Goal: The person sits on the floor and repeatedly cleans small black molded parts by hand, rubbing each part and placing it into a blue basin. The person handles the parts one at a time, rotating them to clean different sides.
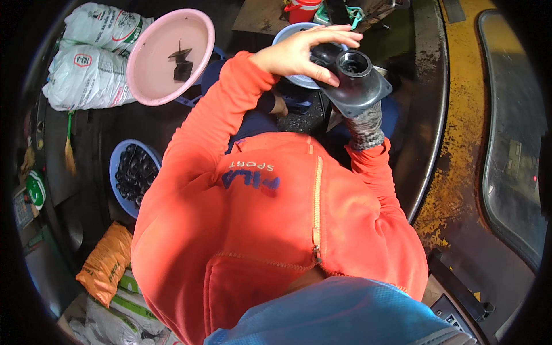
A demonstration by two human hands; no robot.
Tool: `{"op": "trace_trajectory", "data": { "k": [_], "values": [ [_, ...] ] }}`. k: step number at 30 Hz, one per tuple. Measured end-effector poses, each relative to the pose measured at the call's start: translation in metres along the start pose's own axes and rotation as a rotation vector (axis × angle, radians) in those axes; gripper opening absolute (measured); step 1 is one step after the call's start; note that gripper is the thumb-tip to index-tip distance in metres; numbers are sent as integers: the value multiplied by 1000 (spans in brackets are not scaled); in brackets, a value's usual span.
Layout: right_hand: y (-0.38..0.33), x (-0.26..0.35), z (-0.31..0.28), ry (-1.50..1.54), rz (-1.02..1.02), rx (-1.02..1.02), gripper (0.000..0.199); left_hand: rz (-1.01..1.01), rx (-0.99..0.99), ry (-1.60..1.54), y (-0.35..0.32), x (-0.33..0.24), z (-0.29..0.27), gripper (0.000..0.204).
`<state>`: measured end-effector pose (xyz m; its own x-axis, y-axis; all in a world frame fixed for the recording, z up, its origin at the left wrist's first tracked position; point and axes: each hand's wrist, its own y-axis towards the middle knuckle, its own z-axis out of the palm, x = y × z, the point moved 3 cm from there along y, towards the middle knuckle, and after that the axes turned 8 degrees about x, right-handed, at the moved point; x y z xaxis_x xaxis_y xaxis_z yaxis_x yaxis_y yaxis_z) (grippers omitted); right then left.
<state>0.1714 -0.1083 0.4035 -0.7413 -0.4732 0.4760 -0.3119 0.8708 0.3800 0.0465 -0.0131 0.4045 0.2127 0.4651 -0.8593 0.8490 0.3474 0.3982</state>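
Note:
In front of me is a black moulded part (357,92) with a flat, cornered flange and a round, hollow neck pointing up. My right hand (366,123), in a grey knitted glove, supports it from beneath; its fingers are hidden behind the flange. Bare and with fingers stretched out, my left hand (307,53) reaches over from the left. Its thumb rests against the side of the part, while the other fingers extend past the neck without wrapping around it. Just behind that hand, a light blue basin (282,38) holds dark, rounded pieces, partly covered by the hand.
A pink basin (141,69) with thin dark scraps stands at far left, beside white sacks (86,80). Lower down, a blue basin (117,183) holds many small black pieces, near an orange bag (106,261). A worn yellow machine (460,115) with a window borders the right side.

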Motion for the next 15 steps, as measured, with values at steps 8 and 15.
{"op": "trace_trajectory", "data": {
  "k": [8,15],
  "values": [
    [-25,-18,39,1014,415,-55,50,7,-544,211,-14,-18,63,42],
    [-24,-2,28,1312,316,-140,43,137,-379,61,-12,-25,53,39]
  ]
}}
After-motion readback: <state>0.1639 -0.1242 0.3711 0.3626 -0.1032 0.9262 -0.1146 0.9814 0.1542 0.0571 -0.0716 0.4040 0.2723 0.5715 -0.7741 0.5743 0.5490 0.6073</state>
